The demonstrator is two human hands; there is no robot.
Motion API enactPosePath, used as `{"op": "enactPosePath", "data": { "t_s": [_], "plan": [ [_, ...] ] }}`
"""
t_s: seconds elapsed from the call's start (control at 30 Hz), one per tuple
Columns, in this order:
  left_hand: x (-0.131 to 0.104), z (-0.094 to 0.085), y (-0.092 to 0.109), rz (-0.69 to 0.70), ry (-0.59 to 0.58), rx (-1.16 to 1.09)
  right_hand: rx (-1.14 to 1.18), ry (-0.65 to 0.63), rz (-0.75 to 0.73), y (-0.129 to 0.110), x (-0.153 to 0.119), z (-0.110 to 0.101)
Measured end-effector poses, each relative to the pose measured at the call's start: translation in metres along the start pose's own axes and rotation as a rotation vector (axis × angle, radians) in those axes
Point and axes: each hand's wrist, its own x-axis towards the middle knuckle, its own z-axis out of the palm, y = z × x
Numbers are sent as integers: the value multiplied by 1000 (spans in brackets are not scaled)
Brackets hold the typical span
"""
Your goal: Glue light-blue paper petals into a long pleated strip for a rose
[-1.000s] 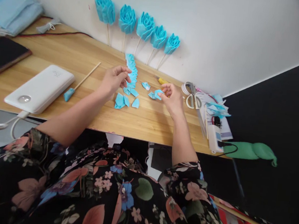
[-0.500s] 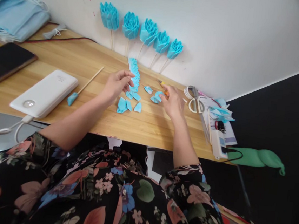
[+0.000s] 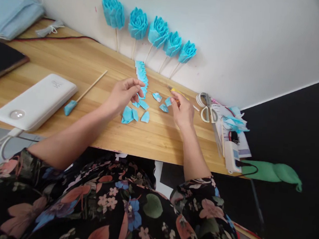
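My right hand [image 3: 183, 109] pinches a small blue petal [image 3: 168, 102] between thumb and fingers, just above the wooden table. Directly beside it lie two loose blue petals, and a yellow craft knife [image 3: 175, 90] is partly hidden behind the fingers. My left hand [image 3: 125, 94] hovers with loosely curled fingers apart and nothing visible in them. Behind its fingertips runs an overlapping row of blue petals [image 3: 141, 72]. More cut blue petals [image 3: 128, 115] lie just below that hand. Farther left, a wooden stick with a blue bud [image 3: 70, 108] rests on the table.
Several blue flowers on sticks [image 3: 158, 33] lean against the wall. A white power bank [image 3: 35, 102], a phone [image 3: 2, 63] and stacked blue masks [image 3: 14, 11] occupy the left. Scissors [image 3: 209, 115], papers and a white power strip [image 3: 232, 156] are at the right.
My right hand has drawn one blue petal slightly apart from another and holds it at the fingertips. My left hand has barely moved. The camera view has shifted slightly.
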Motion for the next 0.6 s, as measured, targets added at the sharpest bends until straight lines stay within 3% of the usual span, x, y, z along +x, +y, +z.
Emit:
{"op": "enactPosePath", "data": {
  "t_s": [0.13,0.27,0.4,0.47,0.6],
  "plan": [
    [2,-1,-1,-2,6,10,-17,26,-90,-14,3,4],
    [4,-2,-3,-2,17,-5,165,-117,-11,-20,11,10],
    [4,-2,-4,-2,21,-6,152,-91,4,-20,15,17],
    [4,-2,-4,2,17,1,106,-128,-74,-24,13,22],
    [4,-2,-5,26,32,61,-61,-361,-295,-40,8,32]
  ]
}}
